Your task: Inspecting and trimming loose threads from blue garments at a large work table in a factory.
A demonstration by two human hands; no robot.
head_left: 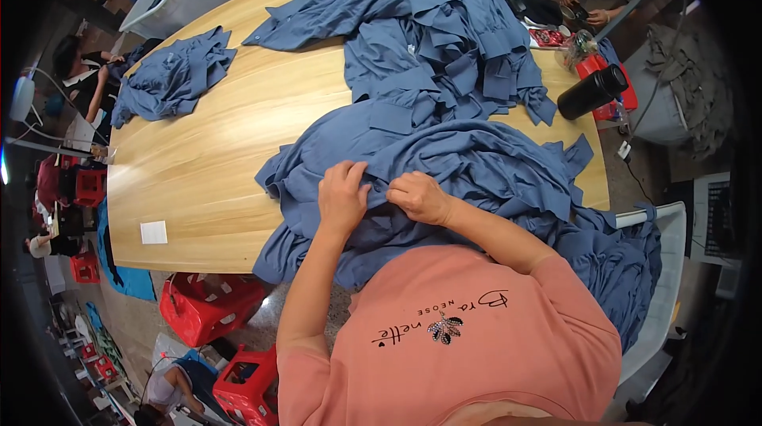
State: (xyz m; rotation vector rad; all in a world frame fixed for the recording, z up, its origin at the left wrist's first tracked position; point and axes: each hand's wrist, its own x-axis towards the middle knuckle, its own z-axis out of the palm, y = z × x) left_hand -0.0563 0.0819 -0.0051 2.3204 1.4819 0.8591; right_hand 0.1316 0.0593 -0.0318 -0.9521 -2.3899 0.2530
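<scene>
My left hand (343, 194) rests on a blue shirt (317, 148) near the table's front edge, its fingers curled into the cloth. Close beside it on the right, my right hand (421, 197) is closed in a pinch on the same cloth. The shirt lies in loose folds, and part of it hangs over the edge in front of me. Just beyond it a large heap of blue shirts (429, 37) spreads toward the far edge, with collars and cuffs showing. What lies under my fingertips is hidden.
The wooden table (198, 180) carries another blue bundle (175, 77) at far left and a white paper (154, 232). A black bottle (591, 93) stands at the right edge. A white bin (673, 267) of blue garments is at my right; red stools (210, 307) stand lower left. People sit around.
</scene>
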